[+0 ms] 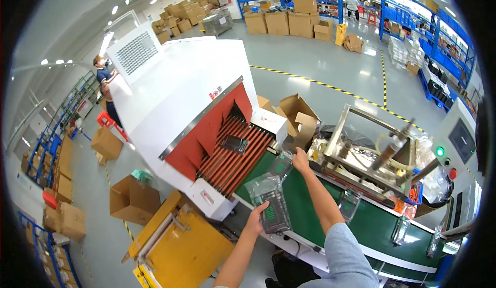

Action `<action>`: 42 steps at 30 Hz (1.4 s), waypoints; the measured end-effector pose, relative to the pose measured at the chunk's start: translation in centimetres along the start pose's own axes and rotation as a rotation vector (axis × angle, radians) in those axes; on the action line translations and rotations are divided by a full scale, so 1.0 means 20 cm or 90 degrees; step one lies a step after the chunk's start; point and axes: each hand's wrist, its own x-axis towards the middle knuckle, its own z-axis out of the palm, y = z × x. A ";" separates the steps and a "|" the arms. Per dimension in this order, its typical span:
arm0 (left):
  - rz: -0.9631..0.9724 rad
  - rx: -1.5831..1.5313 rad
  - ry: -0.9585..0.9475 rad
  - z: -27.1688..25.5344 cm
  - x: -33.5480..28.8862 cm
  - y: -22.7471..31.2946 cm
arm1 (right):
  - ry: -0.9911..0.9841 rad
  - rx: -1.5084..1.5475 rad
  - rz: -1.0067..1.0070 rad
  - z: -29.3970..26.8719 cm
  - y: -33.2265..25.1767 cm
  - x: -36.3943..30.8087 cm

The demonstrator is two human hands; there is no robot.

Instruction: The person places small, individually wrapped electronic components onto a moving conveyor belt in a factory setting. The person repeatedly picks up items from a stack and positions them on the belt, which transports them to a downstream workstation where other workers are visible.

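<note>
Grey-blue sleeve sits closest on my feed. Left to right: yellow bench, left of the left fingers; dark pack on red rollers, up-left of them. Left hand grips a bagged pack, thumb on top. Right hand: fingers at second bagged pack, can't tell if gripping. I see more packs right of both, on green belt.

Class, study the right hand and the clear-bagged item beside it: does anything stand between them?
Nothing visible does: the right hand is close beside the bagged item, though contact is unclear. The left hand holds a second bagged item, nearer the person.
</note>
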 end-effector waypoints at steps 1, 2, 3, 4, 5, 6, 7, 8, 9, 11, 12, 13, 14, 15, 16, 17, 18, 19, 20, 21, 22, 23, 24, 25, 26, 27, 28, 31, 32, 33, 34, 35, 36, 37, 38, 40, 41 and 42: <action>0.001 0.015 -0.001 -0.01 0.13 0.07 | -0.061 -0.020 0.076 0.07 -0.02 0.08; -0.014 0.004 -0.010 -0.01 0.26 0.10 | -0.113 -0.050 0.159 0.12 0.01 0.15; -0.030 -0.006 -0.018 0.00 0.38 0.13 | -0.164 -0.078 0.244 0.15 0.04 0.22; -0.049 -0.017 -0.025 -0.01 0.47 0.14 | -0.162 -0.059 0.269 0.17 0.10 0.26; -0.070 -0.024 -0.022 -0.02 0.55 0.15 | -0.171 -0.029 0.231 0.17 0.18 0.29; -0.088 -0.032 -0.013 -0.04 0.60 0.15 | -0.186 0.004 0.192 0.17 0.22 0.30; -0.097 -0.038 -0.003 -0.07 0.64 0.17 | -0.203 0.040 0.146 0.15 0.19 0.30; -0.102 -0.031 0.000 -0.10 0.65 0.18 | 0.006 -0.019 0.108 0.16 0.15 0.25; -0.103 -0.028 0.008 -0.09 0.66 0.18 | 0.308 -0.013 0.006 0.14 0.12 0.23; -0.078 -0.024 0.039 -0.12 0.63 0.25 | 0.401 0.273 0.016 0.02 -0.22 0.13; -0.080 -0.005 0.038 -0.09 0.63 0.26 | 0.358 0.253 -0.015 -0.08 -0.26 0.06; -0.086 0.010 0.029 -0.06 0.62 0.28 | 0.305 0.234 -0.045 -0.14 -0.27 -0.03; -0.091 0.024 0.019 -0.04 0.59 0.30 | 0.252 0.216 -0.073 -0.19 -0.28 -0.15; -0.094 0.040 0.007 0.00 0.54 0.32 | 0.171 0.293 -0.050 -0.26 -0.30 -0.26; -0.094 0.059 -0.015 0.05 0.47 0.34 | 0.089 0.370 -0.025 -0.32 -0.33 -0.37; -0.082 0.095 -0.024 0.06 0.40 0.34 | -0.005 0.450 0.125 -0.35 -0.37 -0.50; -0.070 0.131 -0.040 0.07 0.32 0.33 | -0.058 0.409 0.143 -0.45 -0.47 -0.62; -0.062 0.168 -0.059 0.08 0.23 0.31 | -0.135 0.475 0.200 -0.51 -0.53 -0.73; -0.057 0.201 -0.064 0.11 0.12 0.28 | -0.171 0.507 0.225 -0.58 -0.59 -0.85; -0.072 0.208 -0.108 0.15 0.01 0.25 | -0.205 0.538 0.249 -0.64 -0.62 -0.97; -0.087 0.211 -0.153 0.18 -0.10 0.21 | -0.193 0.515 0.177 -0.65 -0.60 -1.10; -0.102 0.212 -0.197 0.20 -0.18 0.15 | -0.183 0.488 0.107 -0.67 -0.57 -1.22; -0.117 0.220 -0.211 0.17 -0.26 0.10 | -0.169 0.503 0.124 -0.71 -0.61 -1.33; -0.133 0.227 -0.225 0.14 -0.34 0.04 | -0.151 0.484 0.127 -0.75 -0.60 -1.44; -0.148 0.235 -0.238 0.12 -0.42 -0.02 | -0.133 0.466 0.131 -0.78 -0.58 -1.56; -0.144 0.283 -0.242 0.12 -0.49 -0.08 | -0.113 0.447 0.136 -0.82 -0.57 -1.67; -0.139 0.330 -0.246 0.12 -0.57 -0.14 | -0.066 0.447 0.136 -0.85 -0.58 -1.77; -0.125 0.399 -0.321 0.15 -0.72 -0.29 | -0.005 0.400 0.161 -0.98 -0.58 -2.05; -0.134 0.389 -0.335 0.18 -0.77 -0.35 | 0.009 0.407 0.177 -1.00 -0.54 -2.13; -0.140 0.381 -0.346 0.20 -0.81 -0.39 | 0.015 0.356 0.182 -1.05 -0.53 -2.20; -0.158 0.369 -0.339 0.22 -0.83 -0.44 | 0.021 0.306 0.187 -1.12 -0.52 -2.27; -0.177 0.358 -0.332 0.23 -0.83 -0.50 | 0.027 0.255 0.194 -1.18 -0.49 -2.34; -0.198 0.349 -0.324 0.27 -0.85 -0.54 | 0.059 0.284 0.175 -1.23 -0.46 -2.41; -0.213 0.333 -0.342 0.32 -0.86 -0.60 | 0.070 0.284 0.170 -1.29 -0.42 -2.47; -0.229 0.317 -0.361 0.38 -0.87 -0.65 | 0.079 0.283 0.165 -1.35 -0.39 -2.51; -0.250 0.295 -0.397 0.47 -0.87 -0.77 | 0.104 0.250 0.161 -1.49 -0.30 -2.61; -0.228 0.275 -0.395 0.52 -0.86 -0.83 | 0.120 0.217 0.159 -1.58 -0.23 -2.66; -0.203 0.256 -0.391 0.58 -0.86 -0.89 | 0.134 0.187 0.156 -1.67 -0.15 -2.71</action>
